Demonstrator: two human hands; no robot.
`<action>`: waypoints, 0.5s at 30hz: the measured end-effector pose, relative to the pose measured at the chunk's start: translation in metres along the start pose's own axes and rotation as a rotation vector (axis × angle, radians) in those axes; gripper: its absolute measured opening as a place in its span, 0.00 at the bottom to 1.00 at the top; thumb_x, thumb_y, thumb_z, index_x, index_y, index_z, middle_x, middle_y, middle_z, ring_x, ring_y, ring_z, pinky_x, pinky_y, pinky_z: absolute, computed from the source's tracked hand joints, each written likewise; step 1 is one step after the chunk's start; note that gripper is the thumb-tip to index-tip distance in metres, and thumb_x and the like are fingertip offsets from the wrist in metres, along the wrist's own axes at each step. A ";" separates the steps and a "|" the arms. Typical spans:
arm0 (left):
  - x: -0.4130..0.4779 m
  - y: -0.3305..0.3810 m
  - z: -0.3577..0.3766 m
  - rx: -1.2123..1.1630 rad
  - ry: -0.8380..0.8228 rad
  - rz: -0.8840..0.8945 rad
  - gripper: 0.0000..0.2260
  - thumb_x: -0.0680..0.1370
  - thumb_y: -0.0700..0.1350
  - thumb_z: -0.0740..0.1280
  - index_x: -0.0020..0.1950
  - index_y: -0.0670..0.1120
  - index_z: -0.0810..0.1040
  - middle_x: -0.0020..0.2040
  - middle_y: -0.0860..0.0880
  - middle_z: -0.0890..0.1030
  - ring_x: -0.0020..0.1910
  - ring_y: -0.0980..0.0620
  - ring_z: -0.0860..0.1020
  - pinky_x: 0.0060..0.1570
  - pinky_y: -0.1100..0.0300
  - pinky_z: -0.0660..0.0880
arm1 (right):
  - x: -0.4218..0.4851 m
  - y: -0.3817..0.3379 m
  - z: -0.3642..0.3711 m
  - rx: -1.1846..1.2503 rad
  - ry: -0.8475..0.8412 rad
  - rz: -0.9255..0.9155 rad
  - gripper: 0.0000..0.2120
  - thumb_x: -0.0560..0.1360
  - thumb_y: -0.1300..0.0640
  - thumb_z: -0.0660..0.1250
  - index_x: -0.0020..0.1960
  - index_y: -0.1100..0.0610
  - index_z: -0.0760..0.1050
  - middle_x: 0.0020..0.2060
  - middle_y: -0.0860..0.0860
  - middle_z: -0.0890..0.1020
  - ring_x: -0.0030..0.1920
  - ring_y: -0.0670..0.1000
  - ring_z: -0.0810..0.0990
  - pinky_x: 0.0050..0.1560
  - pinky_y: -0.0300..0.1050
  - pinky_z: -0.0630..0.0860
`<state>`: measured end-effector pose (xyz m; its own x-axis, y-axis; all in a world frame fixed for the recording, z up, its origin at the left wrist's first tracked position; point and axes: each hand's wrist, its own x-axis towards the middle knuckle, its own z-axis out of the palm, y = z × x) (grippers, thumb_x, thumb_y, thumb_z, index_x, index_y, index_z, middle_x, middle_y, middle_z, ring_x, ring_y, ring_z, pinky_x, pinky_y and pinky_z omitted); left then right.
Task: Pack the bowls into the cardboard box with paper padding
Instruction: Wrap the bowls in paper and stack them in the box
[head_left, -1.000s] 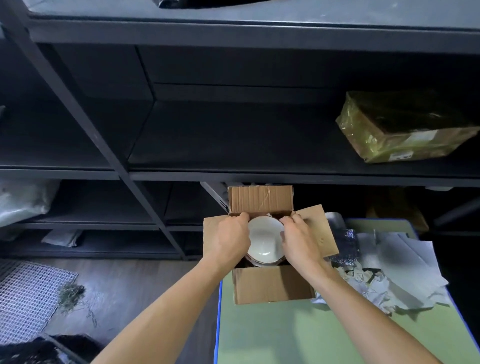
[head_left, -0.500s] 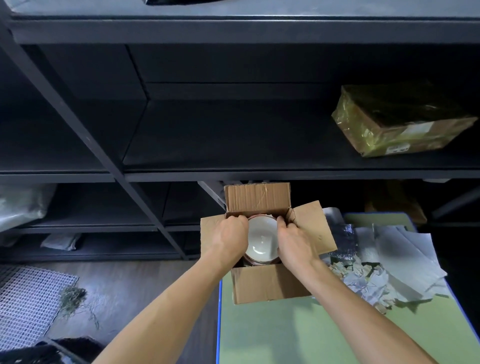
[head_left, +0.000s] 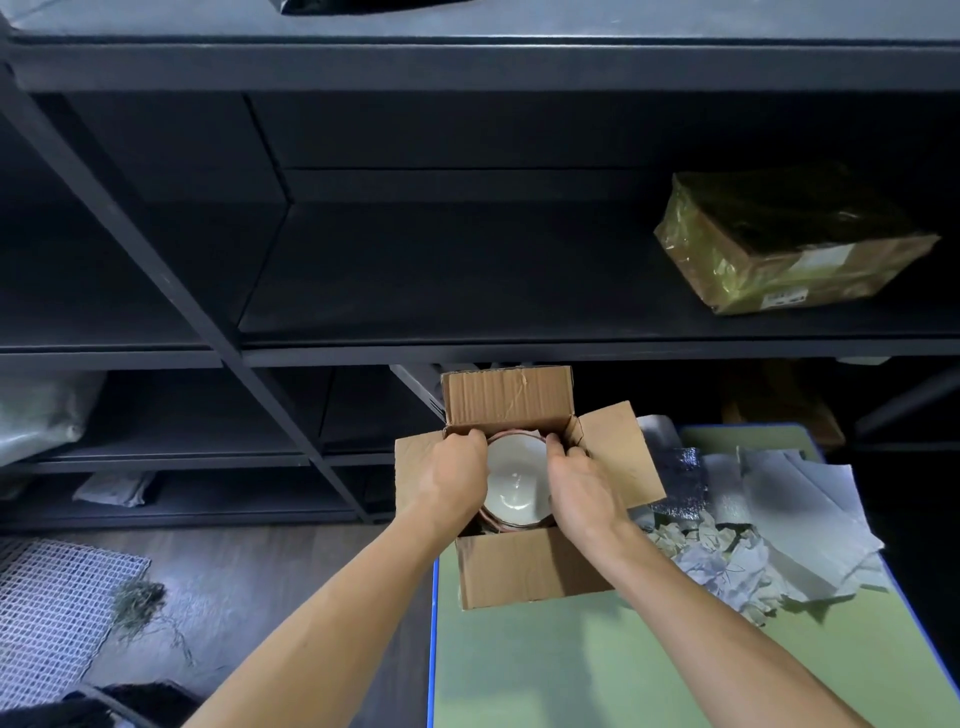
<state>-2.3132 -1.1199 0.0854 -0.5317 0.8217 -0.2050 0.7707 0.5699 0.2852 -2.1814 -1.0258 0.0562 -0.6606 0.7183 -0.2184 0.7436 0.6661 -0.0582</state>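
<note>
Hands, left and right, each keep a grip clasped on the white bowl inside the open cardboard box, frame centre, crumpled paper alongside.

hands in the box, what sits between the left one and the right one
In the head view, the white bowl lies between the left hand and right hand, inside the open cardboard box; both hands grip its sides.
</note>
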 end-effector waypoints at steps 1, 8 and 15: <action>-0.001 0.000 -0.001 0.002 -0.004 -0.003 0.06 0.82 0.42 0.62 0.58 0.46 0.74 0.52 0.46 0.80 0.44 0.50 0.74 0.39 0.58 0.69 | 0.000 -0.001 0.000 -0.004 -0.003 0.001 0.32 0.78 0.70 0.57 0.80 0.61 0.52 0.64 0.60 0.75 0.60 0.60 0.78 0.57 0.50 0.75; -0.006 0.002 0.001 0.033 -0.025 -0.025 0.09 0.81 0.38 0.61 0.58 0.44 0.77 0.46 0.48 0.78 0.43 0.52 0.76 0.34 0.64 0.67 | -0.001 -0.001 0.001 0.006 -0.008 0.012 0.33 0.78 0.69 0.59 0.80 0.60 0.51 0.65 0.60 0.73 0.60 0.59 0.78 0.57 0.49 0.75; -0.017 0.011 -0.003 0.123 0.026 0.016 0.08 0.81 0.42 0.62 0.58 0.46 0.76 0.53 0.47 0.80 0.48 0.46 0.80 0.38 0.58 0.70 | -0.012 0.007 -0.006 0.058 0.048 -0.046 0.27 0.76 0.68 0.59 0.75 0.61 0.61 0.61 0.59 0.76 0.58 0.60 0.79 0.52 0.50 0.75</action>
<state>-2.2968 -1.1272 0.0947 -0.5270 0.8314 -0.1762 0.8153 0.5532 0.1713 -2.1685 -1.0283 0.0646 -0.6974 0.6970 -0.1669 0.7161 0.6869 -0.1240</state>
